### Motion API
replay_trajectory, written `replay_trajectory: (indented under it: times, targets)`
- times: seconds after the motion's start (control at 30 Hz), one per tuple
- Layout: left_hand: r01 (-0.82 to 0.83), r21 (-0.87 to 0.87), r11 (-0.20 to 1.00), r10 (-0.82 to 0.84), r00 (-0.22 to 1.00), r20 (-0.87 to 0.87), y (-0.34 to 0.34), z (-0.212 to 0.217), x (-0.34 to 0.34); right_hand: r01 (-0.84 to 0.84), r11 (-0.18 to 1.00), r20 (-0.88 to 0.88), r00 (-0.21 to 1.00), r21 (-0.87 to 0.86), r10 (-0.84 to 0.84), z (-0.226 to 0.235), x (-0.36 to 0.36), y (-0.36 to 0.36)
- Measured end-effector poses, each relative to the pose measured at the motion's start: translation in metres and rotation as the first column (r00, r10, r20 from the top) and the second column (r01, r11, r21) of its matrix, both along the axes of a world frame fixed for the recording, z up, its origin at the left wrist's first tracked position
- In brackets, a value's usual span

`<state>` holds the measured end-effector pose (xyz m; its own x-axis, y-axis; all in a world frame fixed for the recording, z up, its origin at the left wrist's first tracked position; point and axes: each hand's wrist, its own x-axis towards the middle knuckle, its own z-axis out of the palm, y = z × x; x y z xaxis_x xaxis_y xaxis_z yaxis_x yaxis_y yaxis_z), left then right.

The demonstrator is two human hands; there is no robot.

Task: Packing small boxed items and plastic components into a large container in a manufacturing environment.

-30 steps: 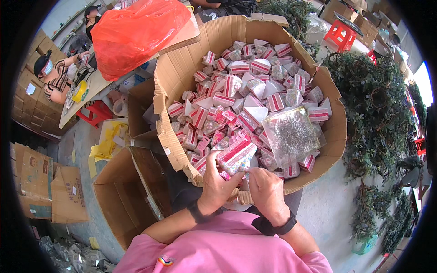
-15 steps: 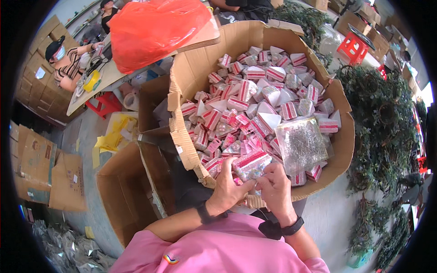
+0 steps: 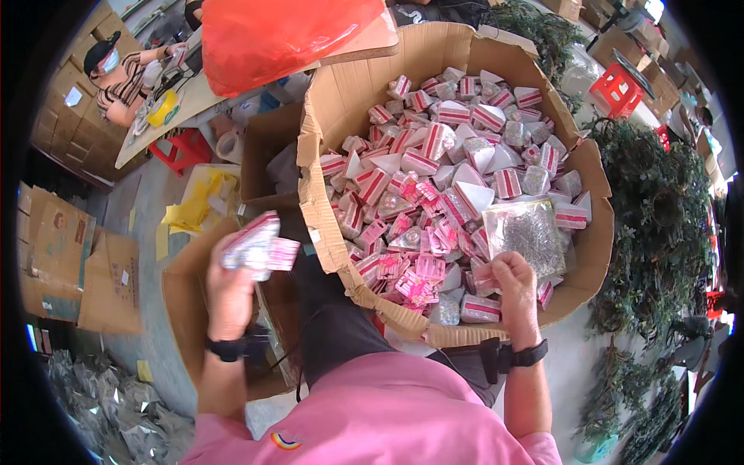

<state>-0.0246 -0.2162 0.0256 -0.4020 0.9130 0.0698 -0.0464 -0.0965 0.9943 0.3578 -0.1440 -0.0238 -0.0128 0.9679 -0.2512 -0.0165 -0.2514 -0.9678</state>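
Note:
My left hand (image 3: 231,302) is closed around a wedge-shaped packet (image 3: 253,242) with a white and pink striped side and a shiny face. A pink card tag (image 3: 284,254) sticks out from the packet's right side. This hand is over the open carton (image 3: 182,287) at the left, and its fingers are partly blurred. My right hand (image 3: 515,298) is at the near right of the large carton (image 3: 324,232), fingers pinched together at the lower edge of some clear plastic bags (image 3: 527,232). Whether they grip a bag is hidden. Beneath lie many similar wedge packets (image 3: 465,163).
Loose pink card tags (image 3: 422,283) lie on the packets near the front. A red plastic bag (image 3: 287,46) rests on a table at the back left, where a masked person (image 3: 116,77) sits. Dark green foliage (image 3: 651,201) stands along the right. Silvery wrapped items (image 3: 108,403) fill the lower left.
My hands have parted. My left hand has carried the wedge packet leftward out of the large carton, over the smaller one. My right hand has moved right, to the clear bags.

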Motion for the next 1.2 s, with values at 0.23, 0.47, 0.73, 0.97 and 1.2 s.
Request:
replay_trajectory:
  times: [0.23,0.47,0.73,0.97,1.2]
  targets:
    - [-0.306,-0.259,0.916,0.251,0.941,-0.226,-0.101,-0.007,-0.124,0.120,0.992,0.155,0.980,0.042,-0.125,-0.003,0.028,0.019]
    - [-0.025,-0.304,0.952,-0.152,0.824,-0.545,-0.026,-0.010,-0.020,-0.133,0.951,0.854,0.487,0.279,-0.182,-0.029,0.077,0.038]
    - [0.755,-0.367,0.543,-0.618,0.063,-0.784,0.076,-0.056,0.119,-0.170,0.984,0.953,0.304,0.062,-0.007,-0.042,0.070,0.057]
    - [0.569,-0.663,0.487,-0.474,-0.466,-0.748,0.094,-0.101,0.159,-0.085,0.942,0.827,0.509,0.325,-0.239,-0.040,0.073,0.060]
    - [0.647,-0.651,0.398,-0.637,-0.315,-0.703,0.100,-0.092,0.160,0.038,0.960,0.726,0.646,0.279,-0.237,-0.015,0.084,0.061]
